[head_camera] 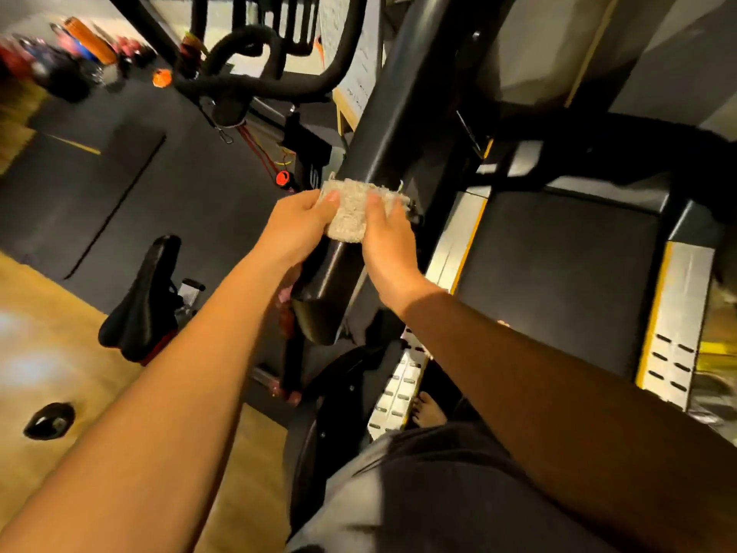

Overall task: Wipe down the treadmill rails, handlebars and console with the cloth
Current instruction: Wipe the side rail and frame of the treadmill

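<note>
No writing can be read: a pale sheet [356, 79] behind the treadmill carries dark marks, but they are too blurred to make out, and no brand shows on the machine.

The black handlebar [373, 125] has its long axis on a diagonal. Its blunt end is near the person at lower left, and it rises away toward the upper right. A pale, nubby cloth [351, 211] is draped crosswise over this bar, partway up from the end.

Both hands clamp the cloth against the bar. The left hand [295, 229] pinches its left edge with the thumb on top. The right hand [389, 241] grips its right side, thumb on the cloth and fingers curled over the far edge.

To the right lies the dark belt [558, 273] between 2 silver, yellow-trimmed foot rails [678, 297]. An exercise bike saddle [139, 297] sits at lower left.
</note>
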